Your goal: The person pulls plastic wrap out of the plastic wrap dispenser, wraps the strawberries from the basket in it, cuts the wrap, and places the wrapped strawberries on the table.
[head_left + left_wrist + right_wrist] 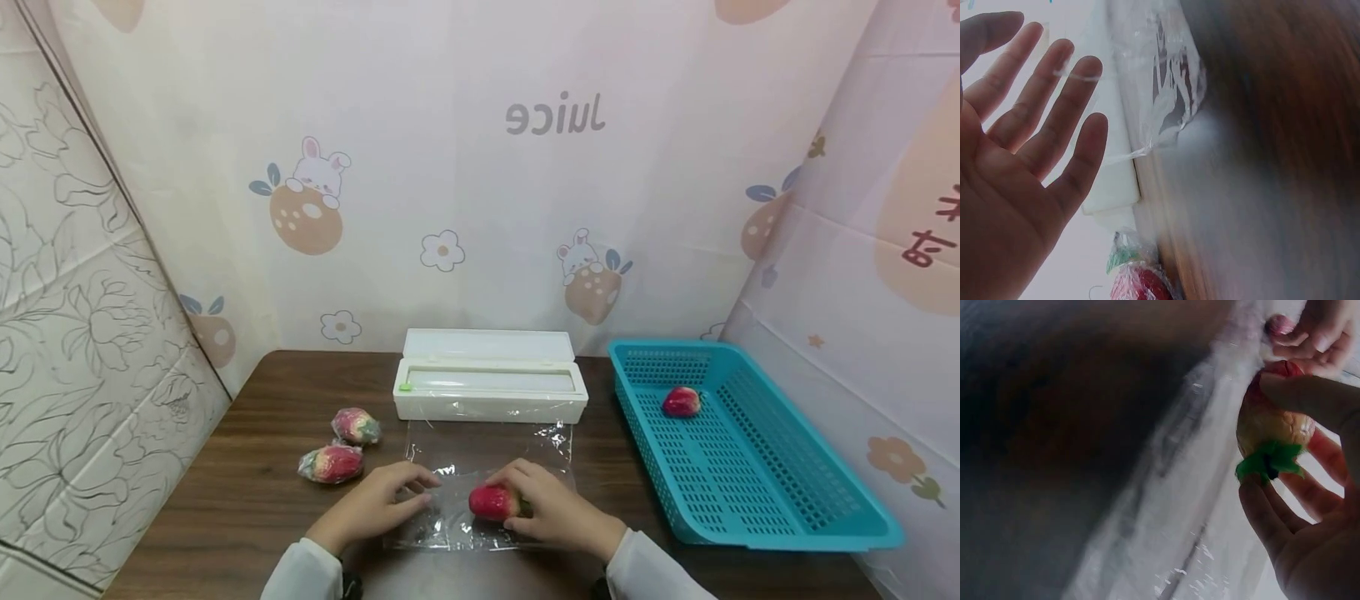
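Observation:
A red strawberry (492, 503) with a pale end and green leaves lies over a sheet of clear cling film (450, 525). My right hand (551, 507) grips it between thumb and fingers; the right wrist view shows the strawberry's green leaf cap (1270, 460) near the fingertips. Just left of it, my left hand (386, 500) hovers by the film's left side, fingers loosely bent in the head view and spread in the left wrist view, holding nothing. The film runs out from a white cling film dispenser (491, 404) whose lid stands raised.
Two film-wrapped strawberries, one nearer (332, 463) and one farther (356, 426), lie on the brown wooden table (247, 467) at the left. A blue plastic basket (757, 533) on the right holds one strawberry (681, 402). A printed curtain (465, 167) stands behind the table.

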Action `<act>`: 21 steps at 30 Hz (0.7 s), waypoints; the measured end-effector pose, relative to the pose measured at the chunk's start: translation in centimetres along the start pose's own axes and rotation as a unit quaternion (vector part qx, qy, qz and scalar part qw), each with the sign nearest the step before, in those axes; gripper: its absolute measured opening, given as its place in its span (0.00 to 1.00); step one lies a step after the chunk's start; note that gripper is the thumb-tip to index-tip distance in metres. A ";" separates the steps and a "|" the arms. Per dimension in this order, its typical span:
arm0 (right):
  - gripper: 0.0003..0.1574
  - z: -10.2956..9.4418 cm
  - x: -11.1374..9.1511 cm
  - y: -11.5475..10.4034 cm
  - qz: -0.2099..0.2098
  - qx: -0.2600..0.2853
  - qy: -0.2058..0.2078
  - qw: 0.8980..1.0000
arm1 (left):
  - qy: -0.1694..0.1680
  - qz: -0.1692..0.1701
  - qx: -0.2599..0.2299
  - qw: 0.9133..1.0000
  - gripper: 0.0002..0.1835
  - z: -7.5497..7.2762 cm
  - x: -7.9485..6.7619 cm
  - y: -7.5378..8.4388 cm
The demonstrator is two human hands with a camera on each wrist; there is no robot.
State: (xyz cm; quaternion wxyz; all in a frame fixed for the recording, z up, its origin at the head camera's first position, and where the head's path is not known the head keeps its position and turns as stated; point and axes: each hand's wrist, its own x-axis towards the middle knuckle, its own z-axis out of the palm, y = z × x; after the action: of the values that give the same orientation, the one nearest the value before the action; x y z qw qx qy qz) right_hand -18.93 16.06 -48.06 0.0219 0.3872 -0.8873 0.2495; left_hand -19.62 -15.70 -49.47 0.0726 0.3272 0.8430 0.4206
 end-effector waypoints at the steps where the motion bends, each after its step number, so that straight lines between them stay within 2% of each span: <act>1: 0.33 0.5 0.1 0.1 0.000 0.002 -0.002 1.000 | -0.001 0.000 -0.001 1.000 0.11 0.0 0.1 0.0; 4: 0.33 1.4 0.3 0.3 0.006 -0.002 -0.001 1.000 | -0.005 0.005 -0.002 1.000 0.11 0.3 0.2 0.0; 9: 0.36 2.2 0.1 0.5 0.018 -0.005 -0.013 1.000 | -0.011 0.032 0.003 0.999 0.11 0.8 0.5 0.0; 14: 0.41 1.9 -0.6 0.2 0.047 -0.026 0.004 0.999 | -0.040 0.061 0.009 0.997 0.15 1.6 0.6 -0.1; 18: 0.34 0.7 -1.9 0.1 0.070 -0.071 0.014 0.995 | -0.057 0.087 0.040 0.994 0.20 2.1 0.6 -0.1; 21: 0.26 -0.3 -3.0 0.4 0.065 -0.085 -0.025 0.994 | -0.071 0.092 0.054 0.992 0.19 2.3 0.5 -0.1</act>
State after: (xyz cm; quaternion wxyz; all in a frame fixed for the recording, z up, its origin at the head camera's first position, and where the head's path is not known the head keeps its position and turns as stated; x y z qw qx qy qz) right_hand -17.14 18.45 -48.61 0.0157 0.3312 -0.9289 0.1646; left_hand -19.12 -13.91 -50.88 0.0753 0.4357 0.8235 0.3554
